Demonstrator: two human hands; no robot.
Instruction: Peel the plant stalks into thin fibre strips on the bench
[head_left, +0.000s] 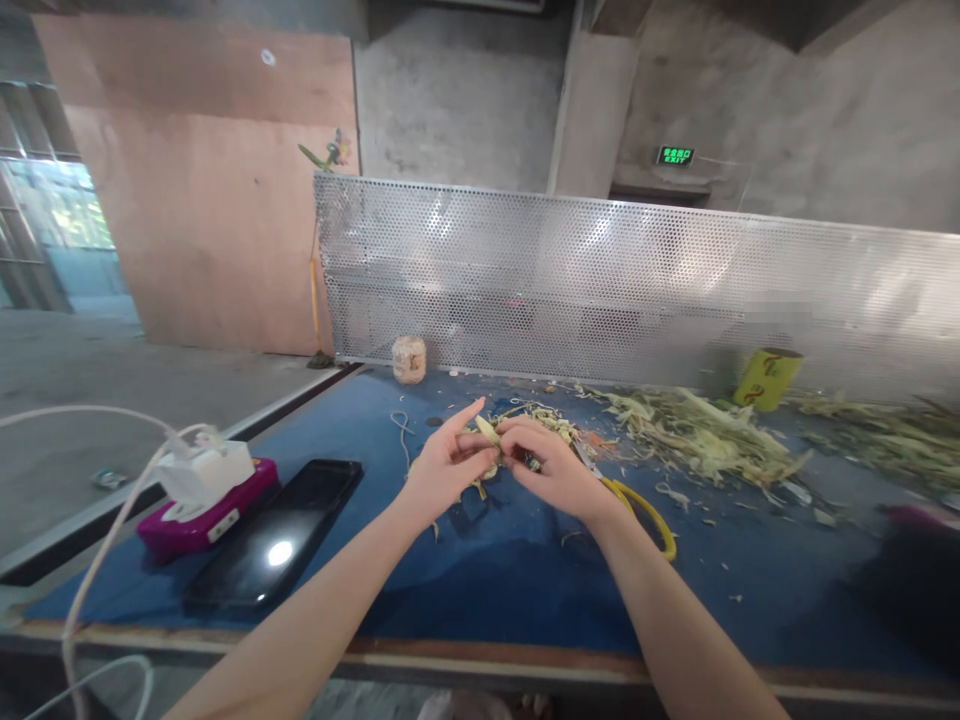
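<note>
A narrow, pale yellow-green strip of dry leaf-like material (pixel 487 430) is held up b/w both hands, just above the tabletop, approx. mid-view. By the left hand (pixel 450 460) it's pinched w/ thumb & bent fingers, the index finger being left raised & pointed up. By the right hand (pixel 544 465) its lower end is gripped w/ thumb & curled fingertips pressed together; exact contact pts can't be told, being partly hidden by the fingers. The two hands are brought almost tip to tip.

Just behind the hands, small pale cut scraps (pixel 551 415) are scattered. A tool w/ looped yellow handles (pixel 664 535) is partly covered by the R hand & forearm. Further R, a heap of pale green shredded strips (pixel 697 430) is spread, w/ a yellow cylindrical container (pixel 769 380) set behind it. All are supported by a blue-topped table (pixel 510 590); on its L side, a black flat smartphone (pixel 285 535) is laid nr a magenta-and-white power strip (pixel 206 515).
</note>
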